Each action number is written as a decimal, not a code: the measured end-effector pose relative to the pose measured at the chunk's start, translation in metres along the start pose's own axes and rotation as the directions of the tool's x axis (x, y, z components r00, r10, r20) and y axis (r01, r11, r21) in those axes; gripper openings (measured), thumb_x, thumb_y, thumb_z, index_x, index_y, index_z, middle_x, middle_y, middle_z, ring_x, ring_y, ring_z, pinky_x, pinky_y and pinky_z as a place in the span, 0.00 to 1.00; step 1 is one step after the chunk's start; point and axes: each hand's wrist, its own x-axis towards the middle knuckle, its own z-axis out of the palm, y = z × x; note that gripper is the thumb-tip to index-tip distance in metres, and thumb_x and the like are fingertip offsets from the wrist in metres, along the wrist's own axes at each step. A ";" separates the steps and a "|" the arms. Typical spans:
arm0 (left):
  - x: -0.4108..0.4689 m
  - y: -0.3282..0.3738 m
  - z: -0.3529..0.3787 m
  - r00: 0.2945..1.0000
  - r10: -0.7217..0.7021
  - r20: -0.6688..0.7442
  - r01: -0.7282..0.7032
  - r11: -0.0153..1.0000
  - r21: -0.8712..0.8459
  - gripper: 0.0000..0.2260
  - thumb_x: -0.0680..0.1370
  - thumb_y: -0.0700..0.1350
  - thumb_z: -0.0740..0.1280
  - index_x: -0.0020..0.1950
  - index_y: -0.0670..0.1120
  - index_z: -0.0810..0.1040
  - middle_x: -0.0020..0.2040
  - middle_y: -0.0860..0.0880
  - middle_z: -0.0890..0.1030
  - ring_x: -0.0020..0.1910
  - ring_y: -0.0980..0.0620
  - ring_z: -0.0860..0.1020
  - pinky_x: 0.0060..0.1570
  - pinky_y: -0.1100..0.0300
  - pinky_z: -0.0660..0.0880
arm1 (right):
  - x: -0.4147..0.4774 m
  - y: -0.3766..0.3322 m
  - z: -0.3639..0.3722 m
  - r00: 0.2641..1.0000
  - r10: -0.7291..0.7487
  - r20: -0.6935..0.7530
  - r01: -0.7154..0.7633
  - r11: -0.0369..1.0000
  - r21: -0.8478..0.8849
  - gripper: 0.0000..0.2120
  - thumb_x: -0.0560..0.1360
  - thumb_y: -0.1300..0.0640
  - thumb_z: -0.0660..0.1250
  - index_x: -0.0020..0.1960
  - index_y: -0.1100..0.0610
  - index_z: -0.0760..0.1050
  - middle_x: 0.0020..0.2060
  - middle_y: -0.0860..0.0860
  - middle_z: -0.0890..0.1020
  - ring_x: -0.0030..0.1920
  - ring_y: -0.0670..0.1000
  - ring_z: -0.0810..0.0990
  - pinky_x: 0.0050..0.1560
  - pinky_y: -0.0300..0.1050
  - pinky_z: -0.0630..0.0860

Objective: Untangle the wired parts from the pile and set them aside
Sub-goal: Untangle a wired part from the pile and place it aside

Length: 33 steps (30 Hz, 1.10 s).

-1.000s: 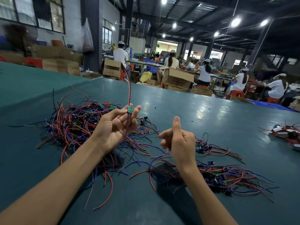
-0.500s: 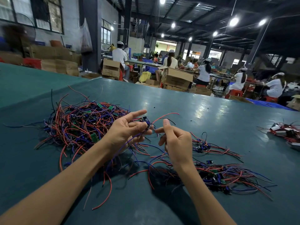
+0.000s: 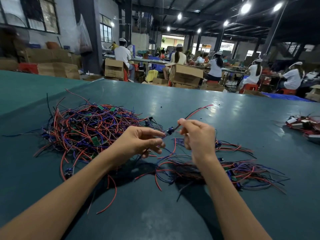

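Both hands are raised just above the tabletop (image 3: 173, 215) with one wired part (image 3: 170, 131) stretched between them. The left hand (image 3: 138, 142) pinches the leads on the near side of the small dark component, and the right hand (image 3: 197, 135) pinches the red lead (image 3: 197, 110) on the far side, its free end arcing up and away. The tangled pile (image 3: 86, 129) lies to the left, and the sorted bundle (image 3: 239, 170) lies to the right, under the right forearm. The main risk is probably a snag: thin blue and red strands hang below the left hand, and motion blur makes it hard to tell whether they belong to this part or to neighbours in the pile. If they are caught, a firm pull to the right would drag a clump along, tighten the knot, or strain the joints where the leads meet the component. Pulling the two pinches apart could stress those same joints. A loose pinch on so thin a lead could also slip and drop the part into the stray wires between the two heaps, mixing sorted with unsorted.
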 end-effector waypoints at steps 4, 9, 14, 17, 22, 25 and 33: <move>0.000 0.001 0.023 0.997 0.077 0.009 -0.076 0.937 0.342 0.03 0.78 0.40 0.73 0.49 0.41 0.86 0.39 0.45 0.86 0.33 0.53 0.83 0.26 0.65 0.71 | 0.006 -0.022 -0.060 0.981 0.033 -0.193 -0.072 0.978 -0.197 0.13 0.71 0.61 0.73 0.28 0.60 0.82 0.28 0.56 0.82 0.18 0.47 0.62 0.23 0.37 0.58; 0.007 0.001 0.072 0.977 0.164 0.136 -0.212 0.804 0.555 0.04 0.76 0.41 0.75 0.50 0.43 0.87 0.36 0.51 0.85 0.32 0.63 0.80 0.42 0.68 0.77 | -0.016 -0.020 -0.144 0.892 0.198 -0.405 -0.319 0.912 -0.256 0.10 0.72 0.62 0.74 0.34 0.61 0.77 0.23 0.52 0.79 0.15 0.44 0.64 0.17 0.32 0.59; 0.010 -0.011 0.097 0.989 0.100 0.107 -0.146 0.699 0.700 0.05 0.77 0.45 0.74 0.50 0.47 0.88 0.46 0.50 0.87 0.45 0.56 0.84 0.52 0.59 0.80 | -0.037 0.005 -0.163 0.821 0.363 -0.441 -0.485 0.852 -0.200 0.11 0.73 0.62 0.73 0.34 0.63 0.76 0.17 0.49 0.75 0.14 0.43 0.63 0.16 0.30 0.58; 0.005 -0.015 0.094 0.996 0.064 0.055 -0.083 0.646 0.759 0.05 0.76 0.49 0.74 0.51 0.51 0.87 0.49 0.52 0.87 0.49 0.53 0.83 0.53 0.55 0.79 | -0.040 0.011 -0.163 0.815 0.396 -0.422 -0.510 0.837 -0.199 0.10 0.72 0.62 0.75 0.35 0.64 0.78 0.19 0.51 0.77 0.15 0.44 0.64 0.17 0.31 0.58; -0.004 0.002 0.071 0.989 0.147 -0.012 -0.068 0.530 0.845 0.14 0.79 0.55 0.69 0.63 0.54 0.81 0.55 0.51 0.81 0.57 0.51 0.75 0.59 0.55 0.74 | -0.039 -0.007 -0.164 0.836 0.028 -0.549 -0.415 0.687 -0.597 0.21 0.74 0.48 0.73 0.29 0.59 0.76 0.23 0.57 0.76 0.28 0.57 0.75 0.35 0.50 0.75; 0.003 0.028 0.028 0.967 0.244 -0.078 -0.056 0.499 0.865 0.11 0.79 0.49 0.69 0.60 0.50 0.82 0.52 0.49 0.81 0.54 0.50 0.77 0.58 0.56 0.75 | -0.043 -0.036 -0.127 0.780 -0.350 -0.520 -0.172 0.678 -0.714 0.18 0.75 0.40 0.66 0.38 0.54 0.76 0.32 0.54 0.77 0.37 0.59 0.77 0.42 0.52 0.75; 0.036 0.025 -0.048 0.961 -0.255 -0.102 0.089 -0.063 0.994 0.08 0.75 0.42 0.69 0.52 0.43 0.84 0.50 0.44 0.85 0.50 0.43 0.82 0.52 0.48 0.81 | -0.012 0.017 0.041 0.953 -0.104 0.285 0.302 0.259 -0.917 0.16 0.80 0.45 0.60 0.49 0.57 0.79 0.47 0.59 0.84 0.49 0.61 0.82 0.46 0.49 0.75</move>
